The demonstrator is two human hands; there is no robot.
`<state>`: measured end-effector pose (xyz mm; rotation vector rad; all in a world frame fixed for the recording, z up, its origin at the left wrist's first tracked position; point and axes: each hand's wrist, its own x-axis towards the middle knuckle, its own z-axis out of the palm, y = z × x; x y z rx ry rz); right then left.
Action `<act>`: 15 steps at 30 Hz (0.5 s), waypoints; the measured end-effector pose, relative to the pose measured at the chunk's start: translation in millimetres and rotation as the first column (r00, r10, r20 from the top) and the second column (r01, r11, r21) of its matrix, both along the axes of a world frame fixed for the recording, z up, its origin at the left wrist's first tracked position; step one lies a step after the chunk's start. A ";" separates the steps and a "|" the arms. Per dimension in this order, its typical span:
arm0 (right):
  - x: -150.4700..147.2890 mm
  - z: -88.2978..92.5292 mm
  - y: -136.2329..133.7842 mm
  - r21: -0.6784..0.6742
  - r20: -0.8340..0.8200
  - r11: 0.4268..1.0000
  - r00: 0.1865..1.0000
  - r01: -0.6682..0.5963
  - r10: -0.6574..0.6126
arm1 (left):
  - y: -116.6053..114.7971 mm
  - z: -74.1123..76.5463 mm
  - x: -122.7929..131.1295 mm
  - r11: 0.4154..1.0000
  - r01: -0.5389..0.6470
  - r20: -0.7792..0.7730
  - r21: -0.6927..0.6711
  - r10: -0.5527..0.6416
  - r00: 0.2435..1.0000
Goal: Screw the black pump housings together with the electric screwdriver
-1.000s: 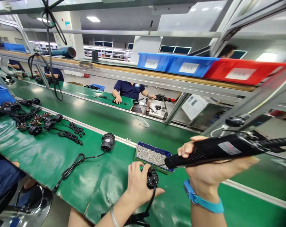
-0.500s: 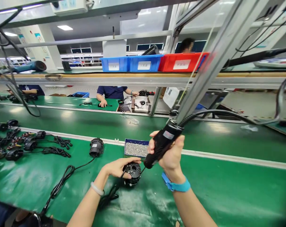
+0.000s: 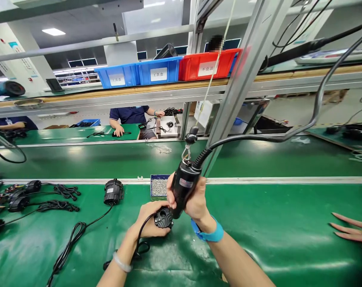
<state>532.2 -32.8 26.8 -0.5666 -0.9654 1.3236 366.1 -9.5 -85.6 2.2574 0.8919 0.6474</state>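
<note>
My left hand (image 3: pixel 151 221) is wrapped round a small black motor housing (image 3: pixel 164 218), whose ridged end faces up. A black cable runs from it over my left wrist. In my right hand (image 3: pixel 195 199) is a black electric screwdriver (image 3: pixel 185 181), its grip upright and slightly tilted. The tool's lower end is right over the housing; its bit is hidden, so contact cannot be made out. Just behind my hands lies a blue box (image 3: pixel 160 176) full of small silvery screws, partly covered by my right fingers.
Another black motor (image 3: pixel 113 191) with a coiled cable stands to the left. Beyond it lie several wired motor parts (image 3: pixel 18 199). A co-worker's hand (image 3: pixel 353 232) reaches in at the right edge. Across the line sits a person (image 3: pixel 128 115). Blue bins (image 3: pixel 160 73) and a red bin (image 3: pixel 199 67) line the shelf.
The screwdriver has swung more upright and moved over the housing. My left hand has turned the housing. The view has shifted right, and a co-worker's hand now shows at the right.
</note>
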 end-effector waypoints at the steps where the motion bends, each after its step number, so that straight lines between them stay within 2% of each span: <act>1: -0.9 -0.5 -0.7 0.002 -0.002 1.000 1.000 -0.012 0.012 | -0.8 -1.3 0.5 1.000 -0.009 0.010 0.004 0.009 1.000; 6: -6.4 -3.2 -3.4 0.041 -0.011 0.997 0.998 -0.063 0.064 | -2.7 -11.3 0.1 0.999 -0.037 0.096 0.031 0.034 0.995; 9: -8.8 -4.8 -5.2 0.064 -0.025 0.997 0.998 -0.050 0.052 | -2.6 -14.1 -0.9 0.999 -0.033 0.118 0.027 0.030 0.993; 15: 0.1 -0.4 -9.7 0.054 -0.052 0.997 0.998 0.047 -0.044 | -3.0 -3.7 -0.5 1.000 0.006 0.065 -0.028 -0.004 0.998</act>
